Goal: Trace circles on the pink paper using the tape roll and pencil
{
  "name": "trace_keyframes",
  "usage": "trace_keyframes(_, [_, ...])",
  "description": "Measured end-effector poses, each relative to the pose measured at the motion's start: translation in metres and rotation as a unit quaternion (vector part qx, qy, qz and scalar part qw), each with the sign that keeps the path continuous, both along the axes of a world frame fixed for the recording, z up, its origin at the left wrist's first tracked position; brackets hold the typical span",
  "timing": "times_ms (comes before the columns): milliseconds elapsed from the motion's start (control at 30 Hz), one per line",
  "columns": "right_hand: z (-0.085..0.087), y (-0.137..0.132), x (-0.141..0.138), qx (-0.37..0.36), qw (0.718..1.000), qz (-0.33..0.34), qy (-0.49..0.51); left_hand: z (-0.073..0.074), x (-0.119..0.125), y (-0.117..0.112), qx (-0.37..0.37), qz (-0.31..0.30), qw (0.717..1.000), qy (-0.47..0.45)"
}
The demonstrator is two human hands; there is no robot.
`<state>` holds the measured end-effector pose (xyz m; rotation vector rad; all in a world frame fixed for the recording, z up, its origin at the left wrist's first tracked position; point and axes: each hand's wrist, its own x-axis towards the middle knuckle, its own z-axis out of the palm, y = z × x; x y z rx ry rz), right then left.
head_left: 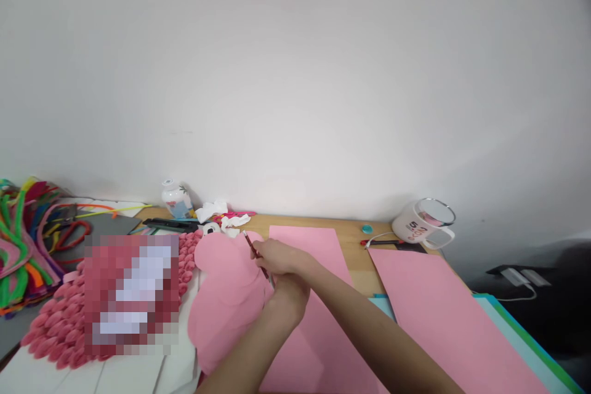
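Observation:
My right hand (276,257) is closed on a thin dark red pencil (253,250), its upper end slanting up to the left over a rounded pink paper cut-out (226,295). My left hand (290,294) sits just below the right one, fingers curled onto the pink paper; I cannot see whether it grips it. Both forearms cross in from the bottom of the view. A rectangular pink sheet (318,246) lies under and behind the hands.
A second pink sheet (434,308) lies to the right over teal and green sheets (521,338). A white mug (425,226) lies tipped at the back right. Pink woven piece (60,326), coloured pipe cleaners (23,246), a small white bottle (175,198) and scraps sit at left and back.

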<state>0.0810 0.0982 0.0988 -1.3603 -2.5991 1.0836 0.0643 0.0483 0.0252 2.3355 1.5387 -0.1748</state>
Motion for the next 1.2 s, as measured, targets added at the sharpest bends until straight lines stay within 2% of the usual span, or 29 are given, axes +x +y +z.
trace_keyframes(167, [-0.008, 0.014, 0.005, 0.006, 0.999, -0.032, 0.026, 0.014, -0.002, -0.005, 0.016, 0.009, 0.997, 0.078])
trace_keyframes(433, [-0.022, 0.03, 0.021, 0.033, 0.988, -0.134, 0.072, 0.04, -0.004, -0.014, 0.059, 0.005, 0.984, 0.166])
trace_keyframes(700, [-0.048, 0.036, 0.046, 0.045, 0.962, -0.241, 0.122, 0.051, -0.009, -0.017, 0.098, -0.009, 0.985, 0.144])
trace_keyframes(933, [-0.063, 0.024, 0.076, 0.049, 0.928, -0.325, 0.176, 0.05, -0.019, -0.011, 0.106, -0.078, 0.983, 0.125])
trace_keyframes(1000, [-0.066, 0.018, 0.084, 0.046, 0.919, -0.341, 0.194, 0.054, -0.02, -0.01, 0.106, -0.069, 0.985, 0.115])
trace_keyframes(1100, [-0.068, 0.005, 0.098, 0.033, 0.909, -0.35, 0.224, 0.064, -0.024, -0.012, 0.067, -0.025, 0.991, 0.11])
trace_keyframes(1200, [-0.07, -0.009, 0.119, 0.007, 0.898, -0.347, 0.27, 0.067, -0.03, -0.015, 0.043, -0.031, 0.995, 0.08])
